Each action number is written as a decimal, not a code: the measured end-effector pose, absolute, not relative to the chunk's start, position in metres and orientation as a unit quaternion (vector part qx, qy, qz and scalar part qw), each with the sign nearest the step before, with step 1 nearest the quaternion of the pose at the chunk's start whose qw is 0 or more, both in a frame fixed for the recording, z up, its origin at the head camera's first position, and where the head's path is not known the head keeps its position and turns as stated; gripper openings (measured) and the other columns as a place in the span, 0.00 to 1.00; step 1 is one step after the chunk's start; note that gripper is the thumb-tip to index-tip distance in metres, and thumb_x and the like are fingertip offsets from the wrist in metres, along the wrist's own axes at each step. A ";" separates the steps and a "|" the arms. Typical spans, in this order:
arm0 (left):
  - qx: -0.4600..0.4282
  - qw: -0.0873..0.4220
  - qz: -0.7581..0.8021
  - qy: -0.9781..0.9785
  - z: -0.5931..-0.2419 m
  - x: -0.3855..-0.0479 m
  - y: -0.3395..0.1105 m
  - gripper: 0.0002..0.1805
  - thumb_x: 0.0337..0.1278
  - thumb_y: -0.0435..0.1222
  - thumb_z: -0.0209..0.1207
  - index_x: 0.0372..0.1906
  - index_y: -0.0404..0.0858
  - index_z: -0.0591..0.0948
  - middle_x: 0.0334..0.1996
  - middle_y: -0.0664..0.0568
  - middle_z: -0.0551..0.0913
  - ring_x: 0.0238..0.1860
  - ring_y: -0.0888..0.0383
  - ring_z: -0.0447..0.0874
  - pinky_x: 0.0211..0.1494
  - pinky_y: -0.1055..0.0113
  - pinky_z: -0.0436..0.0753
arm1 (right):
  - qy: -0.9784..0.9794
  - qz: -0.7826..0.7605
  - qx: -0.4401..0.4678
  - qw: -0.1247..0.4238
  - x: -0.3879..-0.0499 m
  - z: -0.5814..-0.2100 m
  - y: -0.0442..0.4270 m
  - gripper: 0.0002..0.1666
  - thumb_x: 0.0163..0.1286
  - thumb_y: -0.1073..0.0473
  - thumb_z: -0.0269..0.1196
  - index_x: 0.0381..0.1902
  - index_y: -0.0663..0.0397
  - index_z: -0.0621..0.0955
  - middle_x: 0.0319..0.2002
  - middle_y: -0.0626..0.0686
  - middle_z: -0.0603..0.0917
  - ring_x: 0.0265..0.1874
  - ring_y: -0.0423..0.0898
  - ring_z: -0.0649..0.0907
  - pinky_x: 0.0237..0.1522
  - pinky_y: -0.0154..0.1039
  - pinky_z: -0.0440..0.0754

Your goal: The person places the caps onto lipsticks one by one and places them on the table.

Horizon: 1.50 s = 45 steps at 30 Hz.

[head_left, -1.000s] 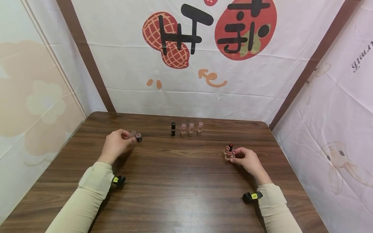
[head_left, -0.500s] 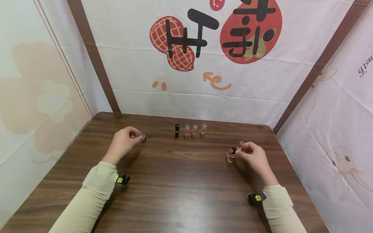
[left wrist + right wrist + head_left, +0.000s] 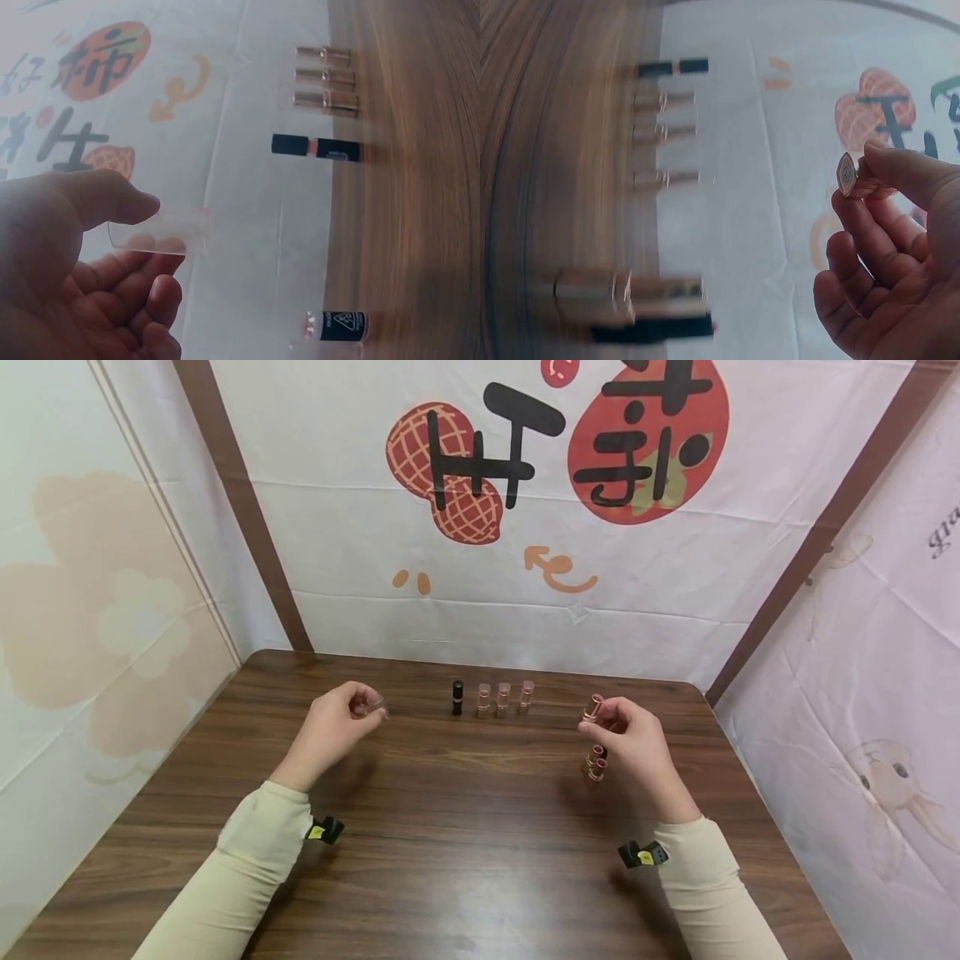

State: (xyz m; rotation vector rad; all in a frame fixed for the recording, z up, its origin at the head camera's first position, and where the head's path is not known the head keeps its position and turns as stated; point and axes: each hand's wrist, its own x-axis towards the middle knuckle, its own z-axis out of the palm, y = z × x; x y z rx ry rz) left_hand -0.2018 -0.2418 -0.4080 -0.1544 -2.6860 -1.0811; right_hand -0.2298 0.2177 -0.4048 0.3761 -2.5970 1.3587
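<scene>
Lipstick [image 3: 593, 707], uncapped: slim gold tube, polished metallic finish, reddish top, round flat base with a small printed label. Location: raised above the table [image 3: 450, 827], pinched between thumb and fingers of the right hand [image 3: 632, 735]. Cap [image 3: 161, 234]: clear, smooth, hollow cylinder, pinched by the left hand [image 3: 330, 722], also above the table. Gold tubes [image 3: 597, 768], two, uncapped, red at the top, upright below the right hand; black tube [image 3: 656, 328] close beside them, blurred, a touch of red at its end. Capped lipsticks [image 3: 483, 702], three: transparent tops over gold bases, upright in a row toward the table's rear. Black lipstick [image 3: 457, 697]: upright at the row's end, narrow pinkish band at mid-length. Small cylinder [image 3: 343, 326]: dark label, white print, transparent end, standing near the left hand. Table: brown wood grain, soft sheen, rounded corners. Cloth [image 3: 337, 535]: white, creased, printed in red and black.
</scene>
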 end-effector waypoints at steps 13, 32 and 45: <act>-0.119 0.104 -0.404 -0.901 -0.399 -0.193 -0.220 0.09 0.66 0.42 0.67 0.46 0.46 0.81 0.41 0.56 0.85 0.41 0.57 0.80 0.45 0.61 0.80 | -0.862 0.477 0.158 0.067 -0.214 -0.418 0.185 0.16 0.61 0.50 0.77 0.39 0.49 0.83 0.33 0.49 0.86 0.29 0.49 0.80 0.28 0.35 0.79; -0.167 0.074 -0.463 -0.868 -0.375 -0.163 -0.189 0.14 0.62 0.44 0.71 0.49 0.46 0.86 0.37 0.55 0.87 0.35 0.55 0.80 0.36 0.69 0.77 | -0.849 0.466 0.243 0.063 -0.189 -0.446 0.121 0.13 0.59 0.53 0.78 0.38 0.41 0.84 0.33 0.41 0.84 0.34 0.43 0.82 0.38 0.43 0.83; -0.206 0.052 -0.482 -0.850 -0.383 -0.149 -0.157 0.14 0.62 0.43 0.70 0.51 0.46 0.87 0.37 0.57 0.86 0.28 0.56 0.75 0.31 0.69 0.74 | -0.839 0.461 0.285 0.035 -0.170 -0.464 0.093 0.13 0.60 0.51 0.78 0.40 0.38 0.84 0.36 0.38 0.84 0.36 0.39 0.82 0.40 0.41 0.83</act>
